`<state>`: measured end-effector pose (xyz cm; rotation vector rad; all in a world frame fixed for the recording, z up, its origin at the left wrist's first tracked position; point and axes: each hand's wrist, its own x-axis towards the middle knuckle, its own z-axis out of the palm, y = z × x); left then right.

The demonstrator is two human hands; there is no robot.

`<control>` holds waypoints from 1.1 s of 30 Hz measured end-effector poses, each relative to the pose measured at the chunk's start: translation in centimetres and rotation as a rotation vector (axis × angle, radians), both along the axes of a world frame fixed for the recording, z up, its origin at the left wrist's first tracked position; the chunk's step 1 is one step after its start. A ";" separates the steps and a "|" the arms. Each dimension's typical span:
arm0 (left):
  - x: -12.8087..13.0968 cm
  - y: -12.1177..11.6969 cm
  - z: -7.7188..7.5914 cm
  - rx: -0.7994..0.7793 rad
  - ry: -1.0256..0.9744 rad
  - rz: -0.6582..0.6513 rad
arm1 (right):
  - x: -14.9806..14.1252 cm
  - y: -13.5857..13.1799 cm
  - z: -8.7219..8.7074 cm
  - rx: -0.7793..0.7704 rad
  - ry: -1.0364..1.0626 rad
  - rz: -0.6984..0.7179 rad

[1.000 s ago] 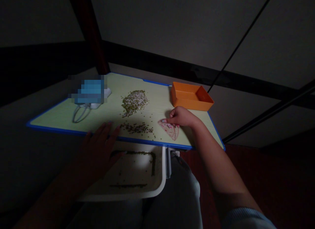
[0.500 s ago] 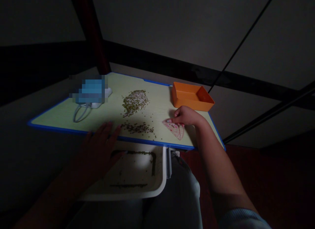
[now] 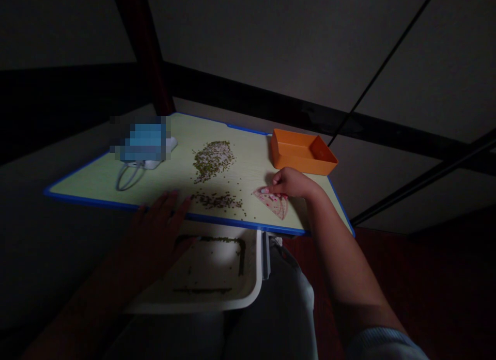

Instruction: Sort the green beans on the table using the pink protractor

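Note:
My right hand point(image 3: 289, 183) is closed on a pinkish, clear protractor point(image 3: 277, 206), its curved edge turned toward me, at the right part of the pale board point(image 3: 248, 166). To the left of it, a short row of small dark grains point(image 3: 217, 200) lies along the board's near edge. A larger heap of greenish and pale grains point(image 3: 214, 158) sits behind that row. My left hand point(image 3: 163, 220) is in shadow, fingers spread over the near edge beside the row. Below that edge, a white tray point(image 3: 253, 287) with grains along its inner corners is partly covered by my left hand.
An orange open box point(image 3: 304, 163) stands at the board's back right, just behind my right hand. On the left lies a white device point(image 3: 170, 144) with a grey cable loop point(image 3: 126, 184), partly pixelated. A wall rises behind the board's blue rim point(image 3: 248, 129).
The protractor has shifted very slightly to the left with my right hand. My left hand and the grains look the same.

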<state>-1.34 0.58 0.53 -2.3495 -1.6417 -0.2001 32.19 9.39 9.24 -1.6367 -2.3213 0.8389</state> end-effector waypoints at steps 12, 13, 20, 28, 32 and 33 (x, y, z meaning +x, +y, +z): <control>-0.2 0.0 -0.4 0.006 -0.017 -0.006 | -1.0 0.8 -1.0 0.254 -0.247 -0.189; -0.2 0.0 -0.4 0.002 -0.013 -0.009 | -0.9 0.7 -0.8 0.272 -0.292 -0.236; -0.2 0.1 -0.2 0.004 0.003 -0.002 | -0.1 0.4 0.4 0.306 -0.438 -0.472; -0.1 0.1 -0.5 0.016 0.018 -0.003 | -0.4 0.1 0.7 0.332 -0.409 -0.499; -0.3 0.2 -0.8 0.042 0.008 -0.008 | -1.1 0.8 -0.1 0.345 -0.446 -0.454; -0.3 0.2 -0.8 0.046 0.007 -0.012 | -1.4 1.1 -0.4 0.359 -0.455 -0.447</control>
